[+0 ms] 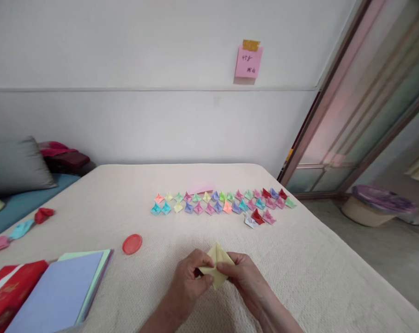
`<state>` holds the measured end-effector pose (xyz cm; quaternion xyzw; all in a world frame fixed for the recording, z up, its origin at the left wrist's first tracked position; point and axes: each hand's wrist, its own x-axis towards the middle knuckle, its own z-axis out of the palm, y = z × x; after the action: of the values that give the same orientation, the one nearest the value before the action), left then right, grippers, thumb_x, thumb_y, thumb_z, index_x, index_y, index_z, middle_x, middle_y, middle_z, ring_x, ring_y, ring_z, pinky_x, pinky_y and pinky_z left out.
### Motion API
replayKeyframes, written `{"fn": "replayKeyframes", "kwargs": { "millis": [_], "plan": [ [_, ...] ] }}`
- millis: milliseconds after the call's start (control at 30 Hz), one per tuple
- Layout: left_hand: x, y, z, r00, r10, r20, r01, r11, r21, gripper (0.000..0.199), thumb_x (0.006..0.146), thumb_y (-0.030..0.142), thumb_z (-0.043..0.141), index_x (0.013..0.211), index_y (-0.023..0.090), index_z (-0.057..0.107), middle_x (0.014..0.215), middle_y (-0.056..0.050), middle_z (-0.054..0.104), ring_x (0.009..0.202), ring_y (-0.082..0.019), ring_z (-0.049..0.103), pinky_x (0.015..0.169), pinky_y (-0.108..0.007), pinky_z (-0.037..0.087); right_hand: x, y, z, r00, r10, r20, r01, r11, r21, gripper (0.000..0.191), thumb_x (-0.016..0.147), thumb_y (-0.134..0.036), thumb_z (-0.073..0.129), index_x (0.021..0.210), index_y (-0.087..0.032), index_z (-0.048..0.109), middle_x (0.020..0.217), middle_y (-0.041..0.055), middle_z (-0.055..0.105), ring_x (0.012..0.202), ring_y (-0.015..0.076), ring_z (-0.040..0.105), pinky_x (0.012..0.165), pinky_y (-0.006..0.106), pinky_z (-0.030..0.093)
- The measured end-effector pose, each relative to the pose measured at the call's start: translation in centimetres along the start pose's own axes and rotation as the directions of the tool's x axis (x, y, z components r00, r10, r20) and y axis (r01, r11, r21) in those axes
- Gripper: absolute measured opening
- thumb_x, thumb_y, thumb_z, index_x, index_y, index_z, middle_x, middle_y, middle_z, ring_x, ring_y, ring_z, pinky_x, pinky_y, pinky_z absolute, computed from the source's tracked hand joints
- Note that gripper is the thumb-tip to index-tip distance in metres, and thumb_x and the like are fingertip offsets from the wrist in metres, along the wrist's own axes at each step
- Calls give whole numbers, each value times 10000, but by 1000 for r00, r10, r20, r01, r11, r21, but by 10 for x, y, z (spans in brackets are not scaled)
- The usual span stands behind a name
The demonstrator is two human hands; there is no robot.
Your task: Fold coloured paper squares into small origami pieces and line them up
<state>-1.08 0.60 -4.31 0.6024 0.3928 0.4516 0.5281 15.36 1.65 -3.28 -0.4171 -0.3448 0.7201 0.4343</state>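
Note:
Between my two hands is a folded piece of pale yellow paper point(217, 257), roughly diamond-shaped, held just above the cream cloth. My left hand point(191, 274) pinches its left corner and lower left edge between thumb and fingers. On the right side, my right hand point(241, 274) grips the same paper, with the thumb pressed on its front near the middle. Farther back, small folded paper pieces point(227, 206) in many colours lie in rows. The fingers behind the yellow paper are partly hidden.
A red round lid point(132, 244) lies left of my hands. Coloured paper sheets point(60, 291) and a red packet point(13, 291) are at the front left. Crumpled coloured pieces point(21, 229) sit at the left edge. A pink note point(248, 62) hangs on the wall.

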Motion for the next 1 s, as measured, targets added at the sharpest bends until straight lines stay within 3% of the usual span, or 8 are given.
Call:
{"fn": "replayKeyframes", "kwargs": {
  "millis": [267,467,567,633,767,1000],
  "plan": [
    [2,-1,-1,1000,29,3,-29,999,39,133,685,115,631,773,213,648,737,27,483,668,-126,450,593,-228,337,-1,1,0,999,24,26,-24,1000,16,144,605,-236,739,691,-121,735,573,3,598,541,109,458,555,240,305],
    [2,8,1,1000,29,3,-29,997,72,101,700,125,635,618,178,611,712,18,464,653,-122,448,568,-224,326,-2,4,2,998,-50,25,52,997,-65,64,630,-175,666,620,-129,709,542,-9,564,526,112,429,551,252,298],
    [4,10,0,1000,-14,-27,12,997,-79,99,686,166,672,705,191,578,808,5,525,706,-135,493,611,-230,369,-2,3,3,995,-99,1,99,991,-86,57,636,-167,660,613,-138,703,533,-22,553,537,114,419,563,254,304],
    [5,8,0,992,-86,-89,65,973,-220,242,653,222,727,814,208,547,836,9,550,715,-137,508,619,-232,389,-2,2,5,990,-138,-26,133,982,-133,64,641,-187,667,611,-142,701,534,-24,550,544,117,417,566,255,308],
    [6,-1,2,957,-272,-104,227,919,-322,275,650,323,751,750,167,549,647,40,523,580,-97,451,542,-203,335,-3,3,10,978,-194,-71,173,958,-230,114,650,-203,660,548,-151,667,509,-36,506,533,115,402,548,253,298],
    [1,-14,18,902,-340,-266,203,878,-433,220,653,301,737,654,151,576,548,32,540,517,-106,466,516,-226,343,-2,10,18,981,-168,-97,141,962,-235,110,623,-226,674,553,-141,665,499,-41,466,528,112,372,527,249,279]
  ]
}}
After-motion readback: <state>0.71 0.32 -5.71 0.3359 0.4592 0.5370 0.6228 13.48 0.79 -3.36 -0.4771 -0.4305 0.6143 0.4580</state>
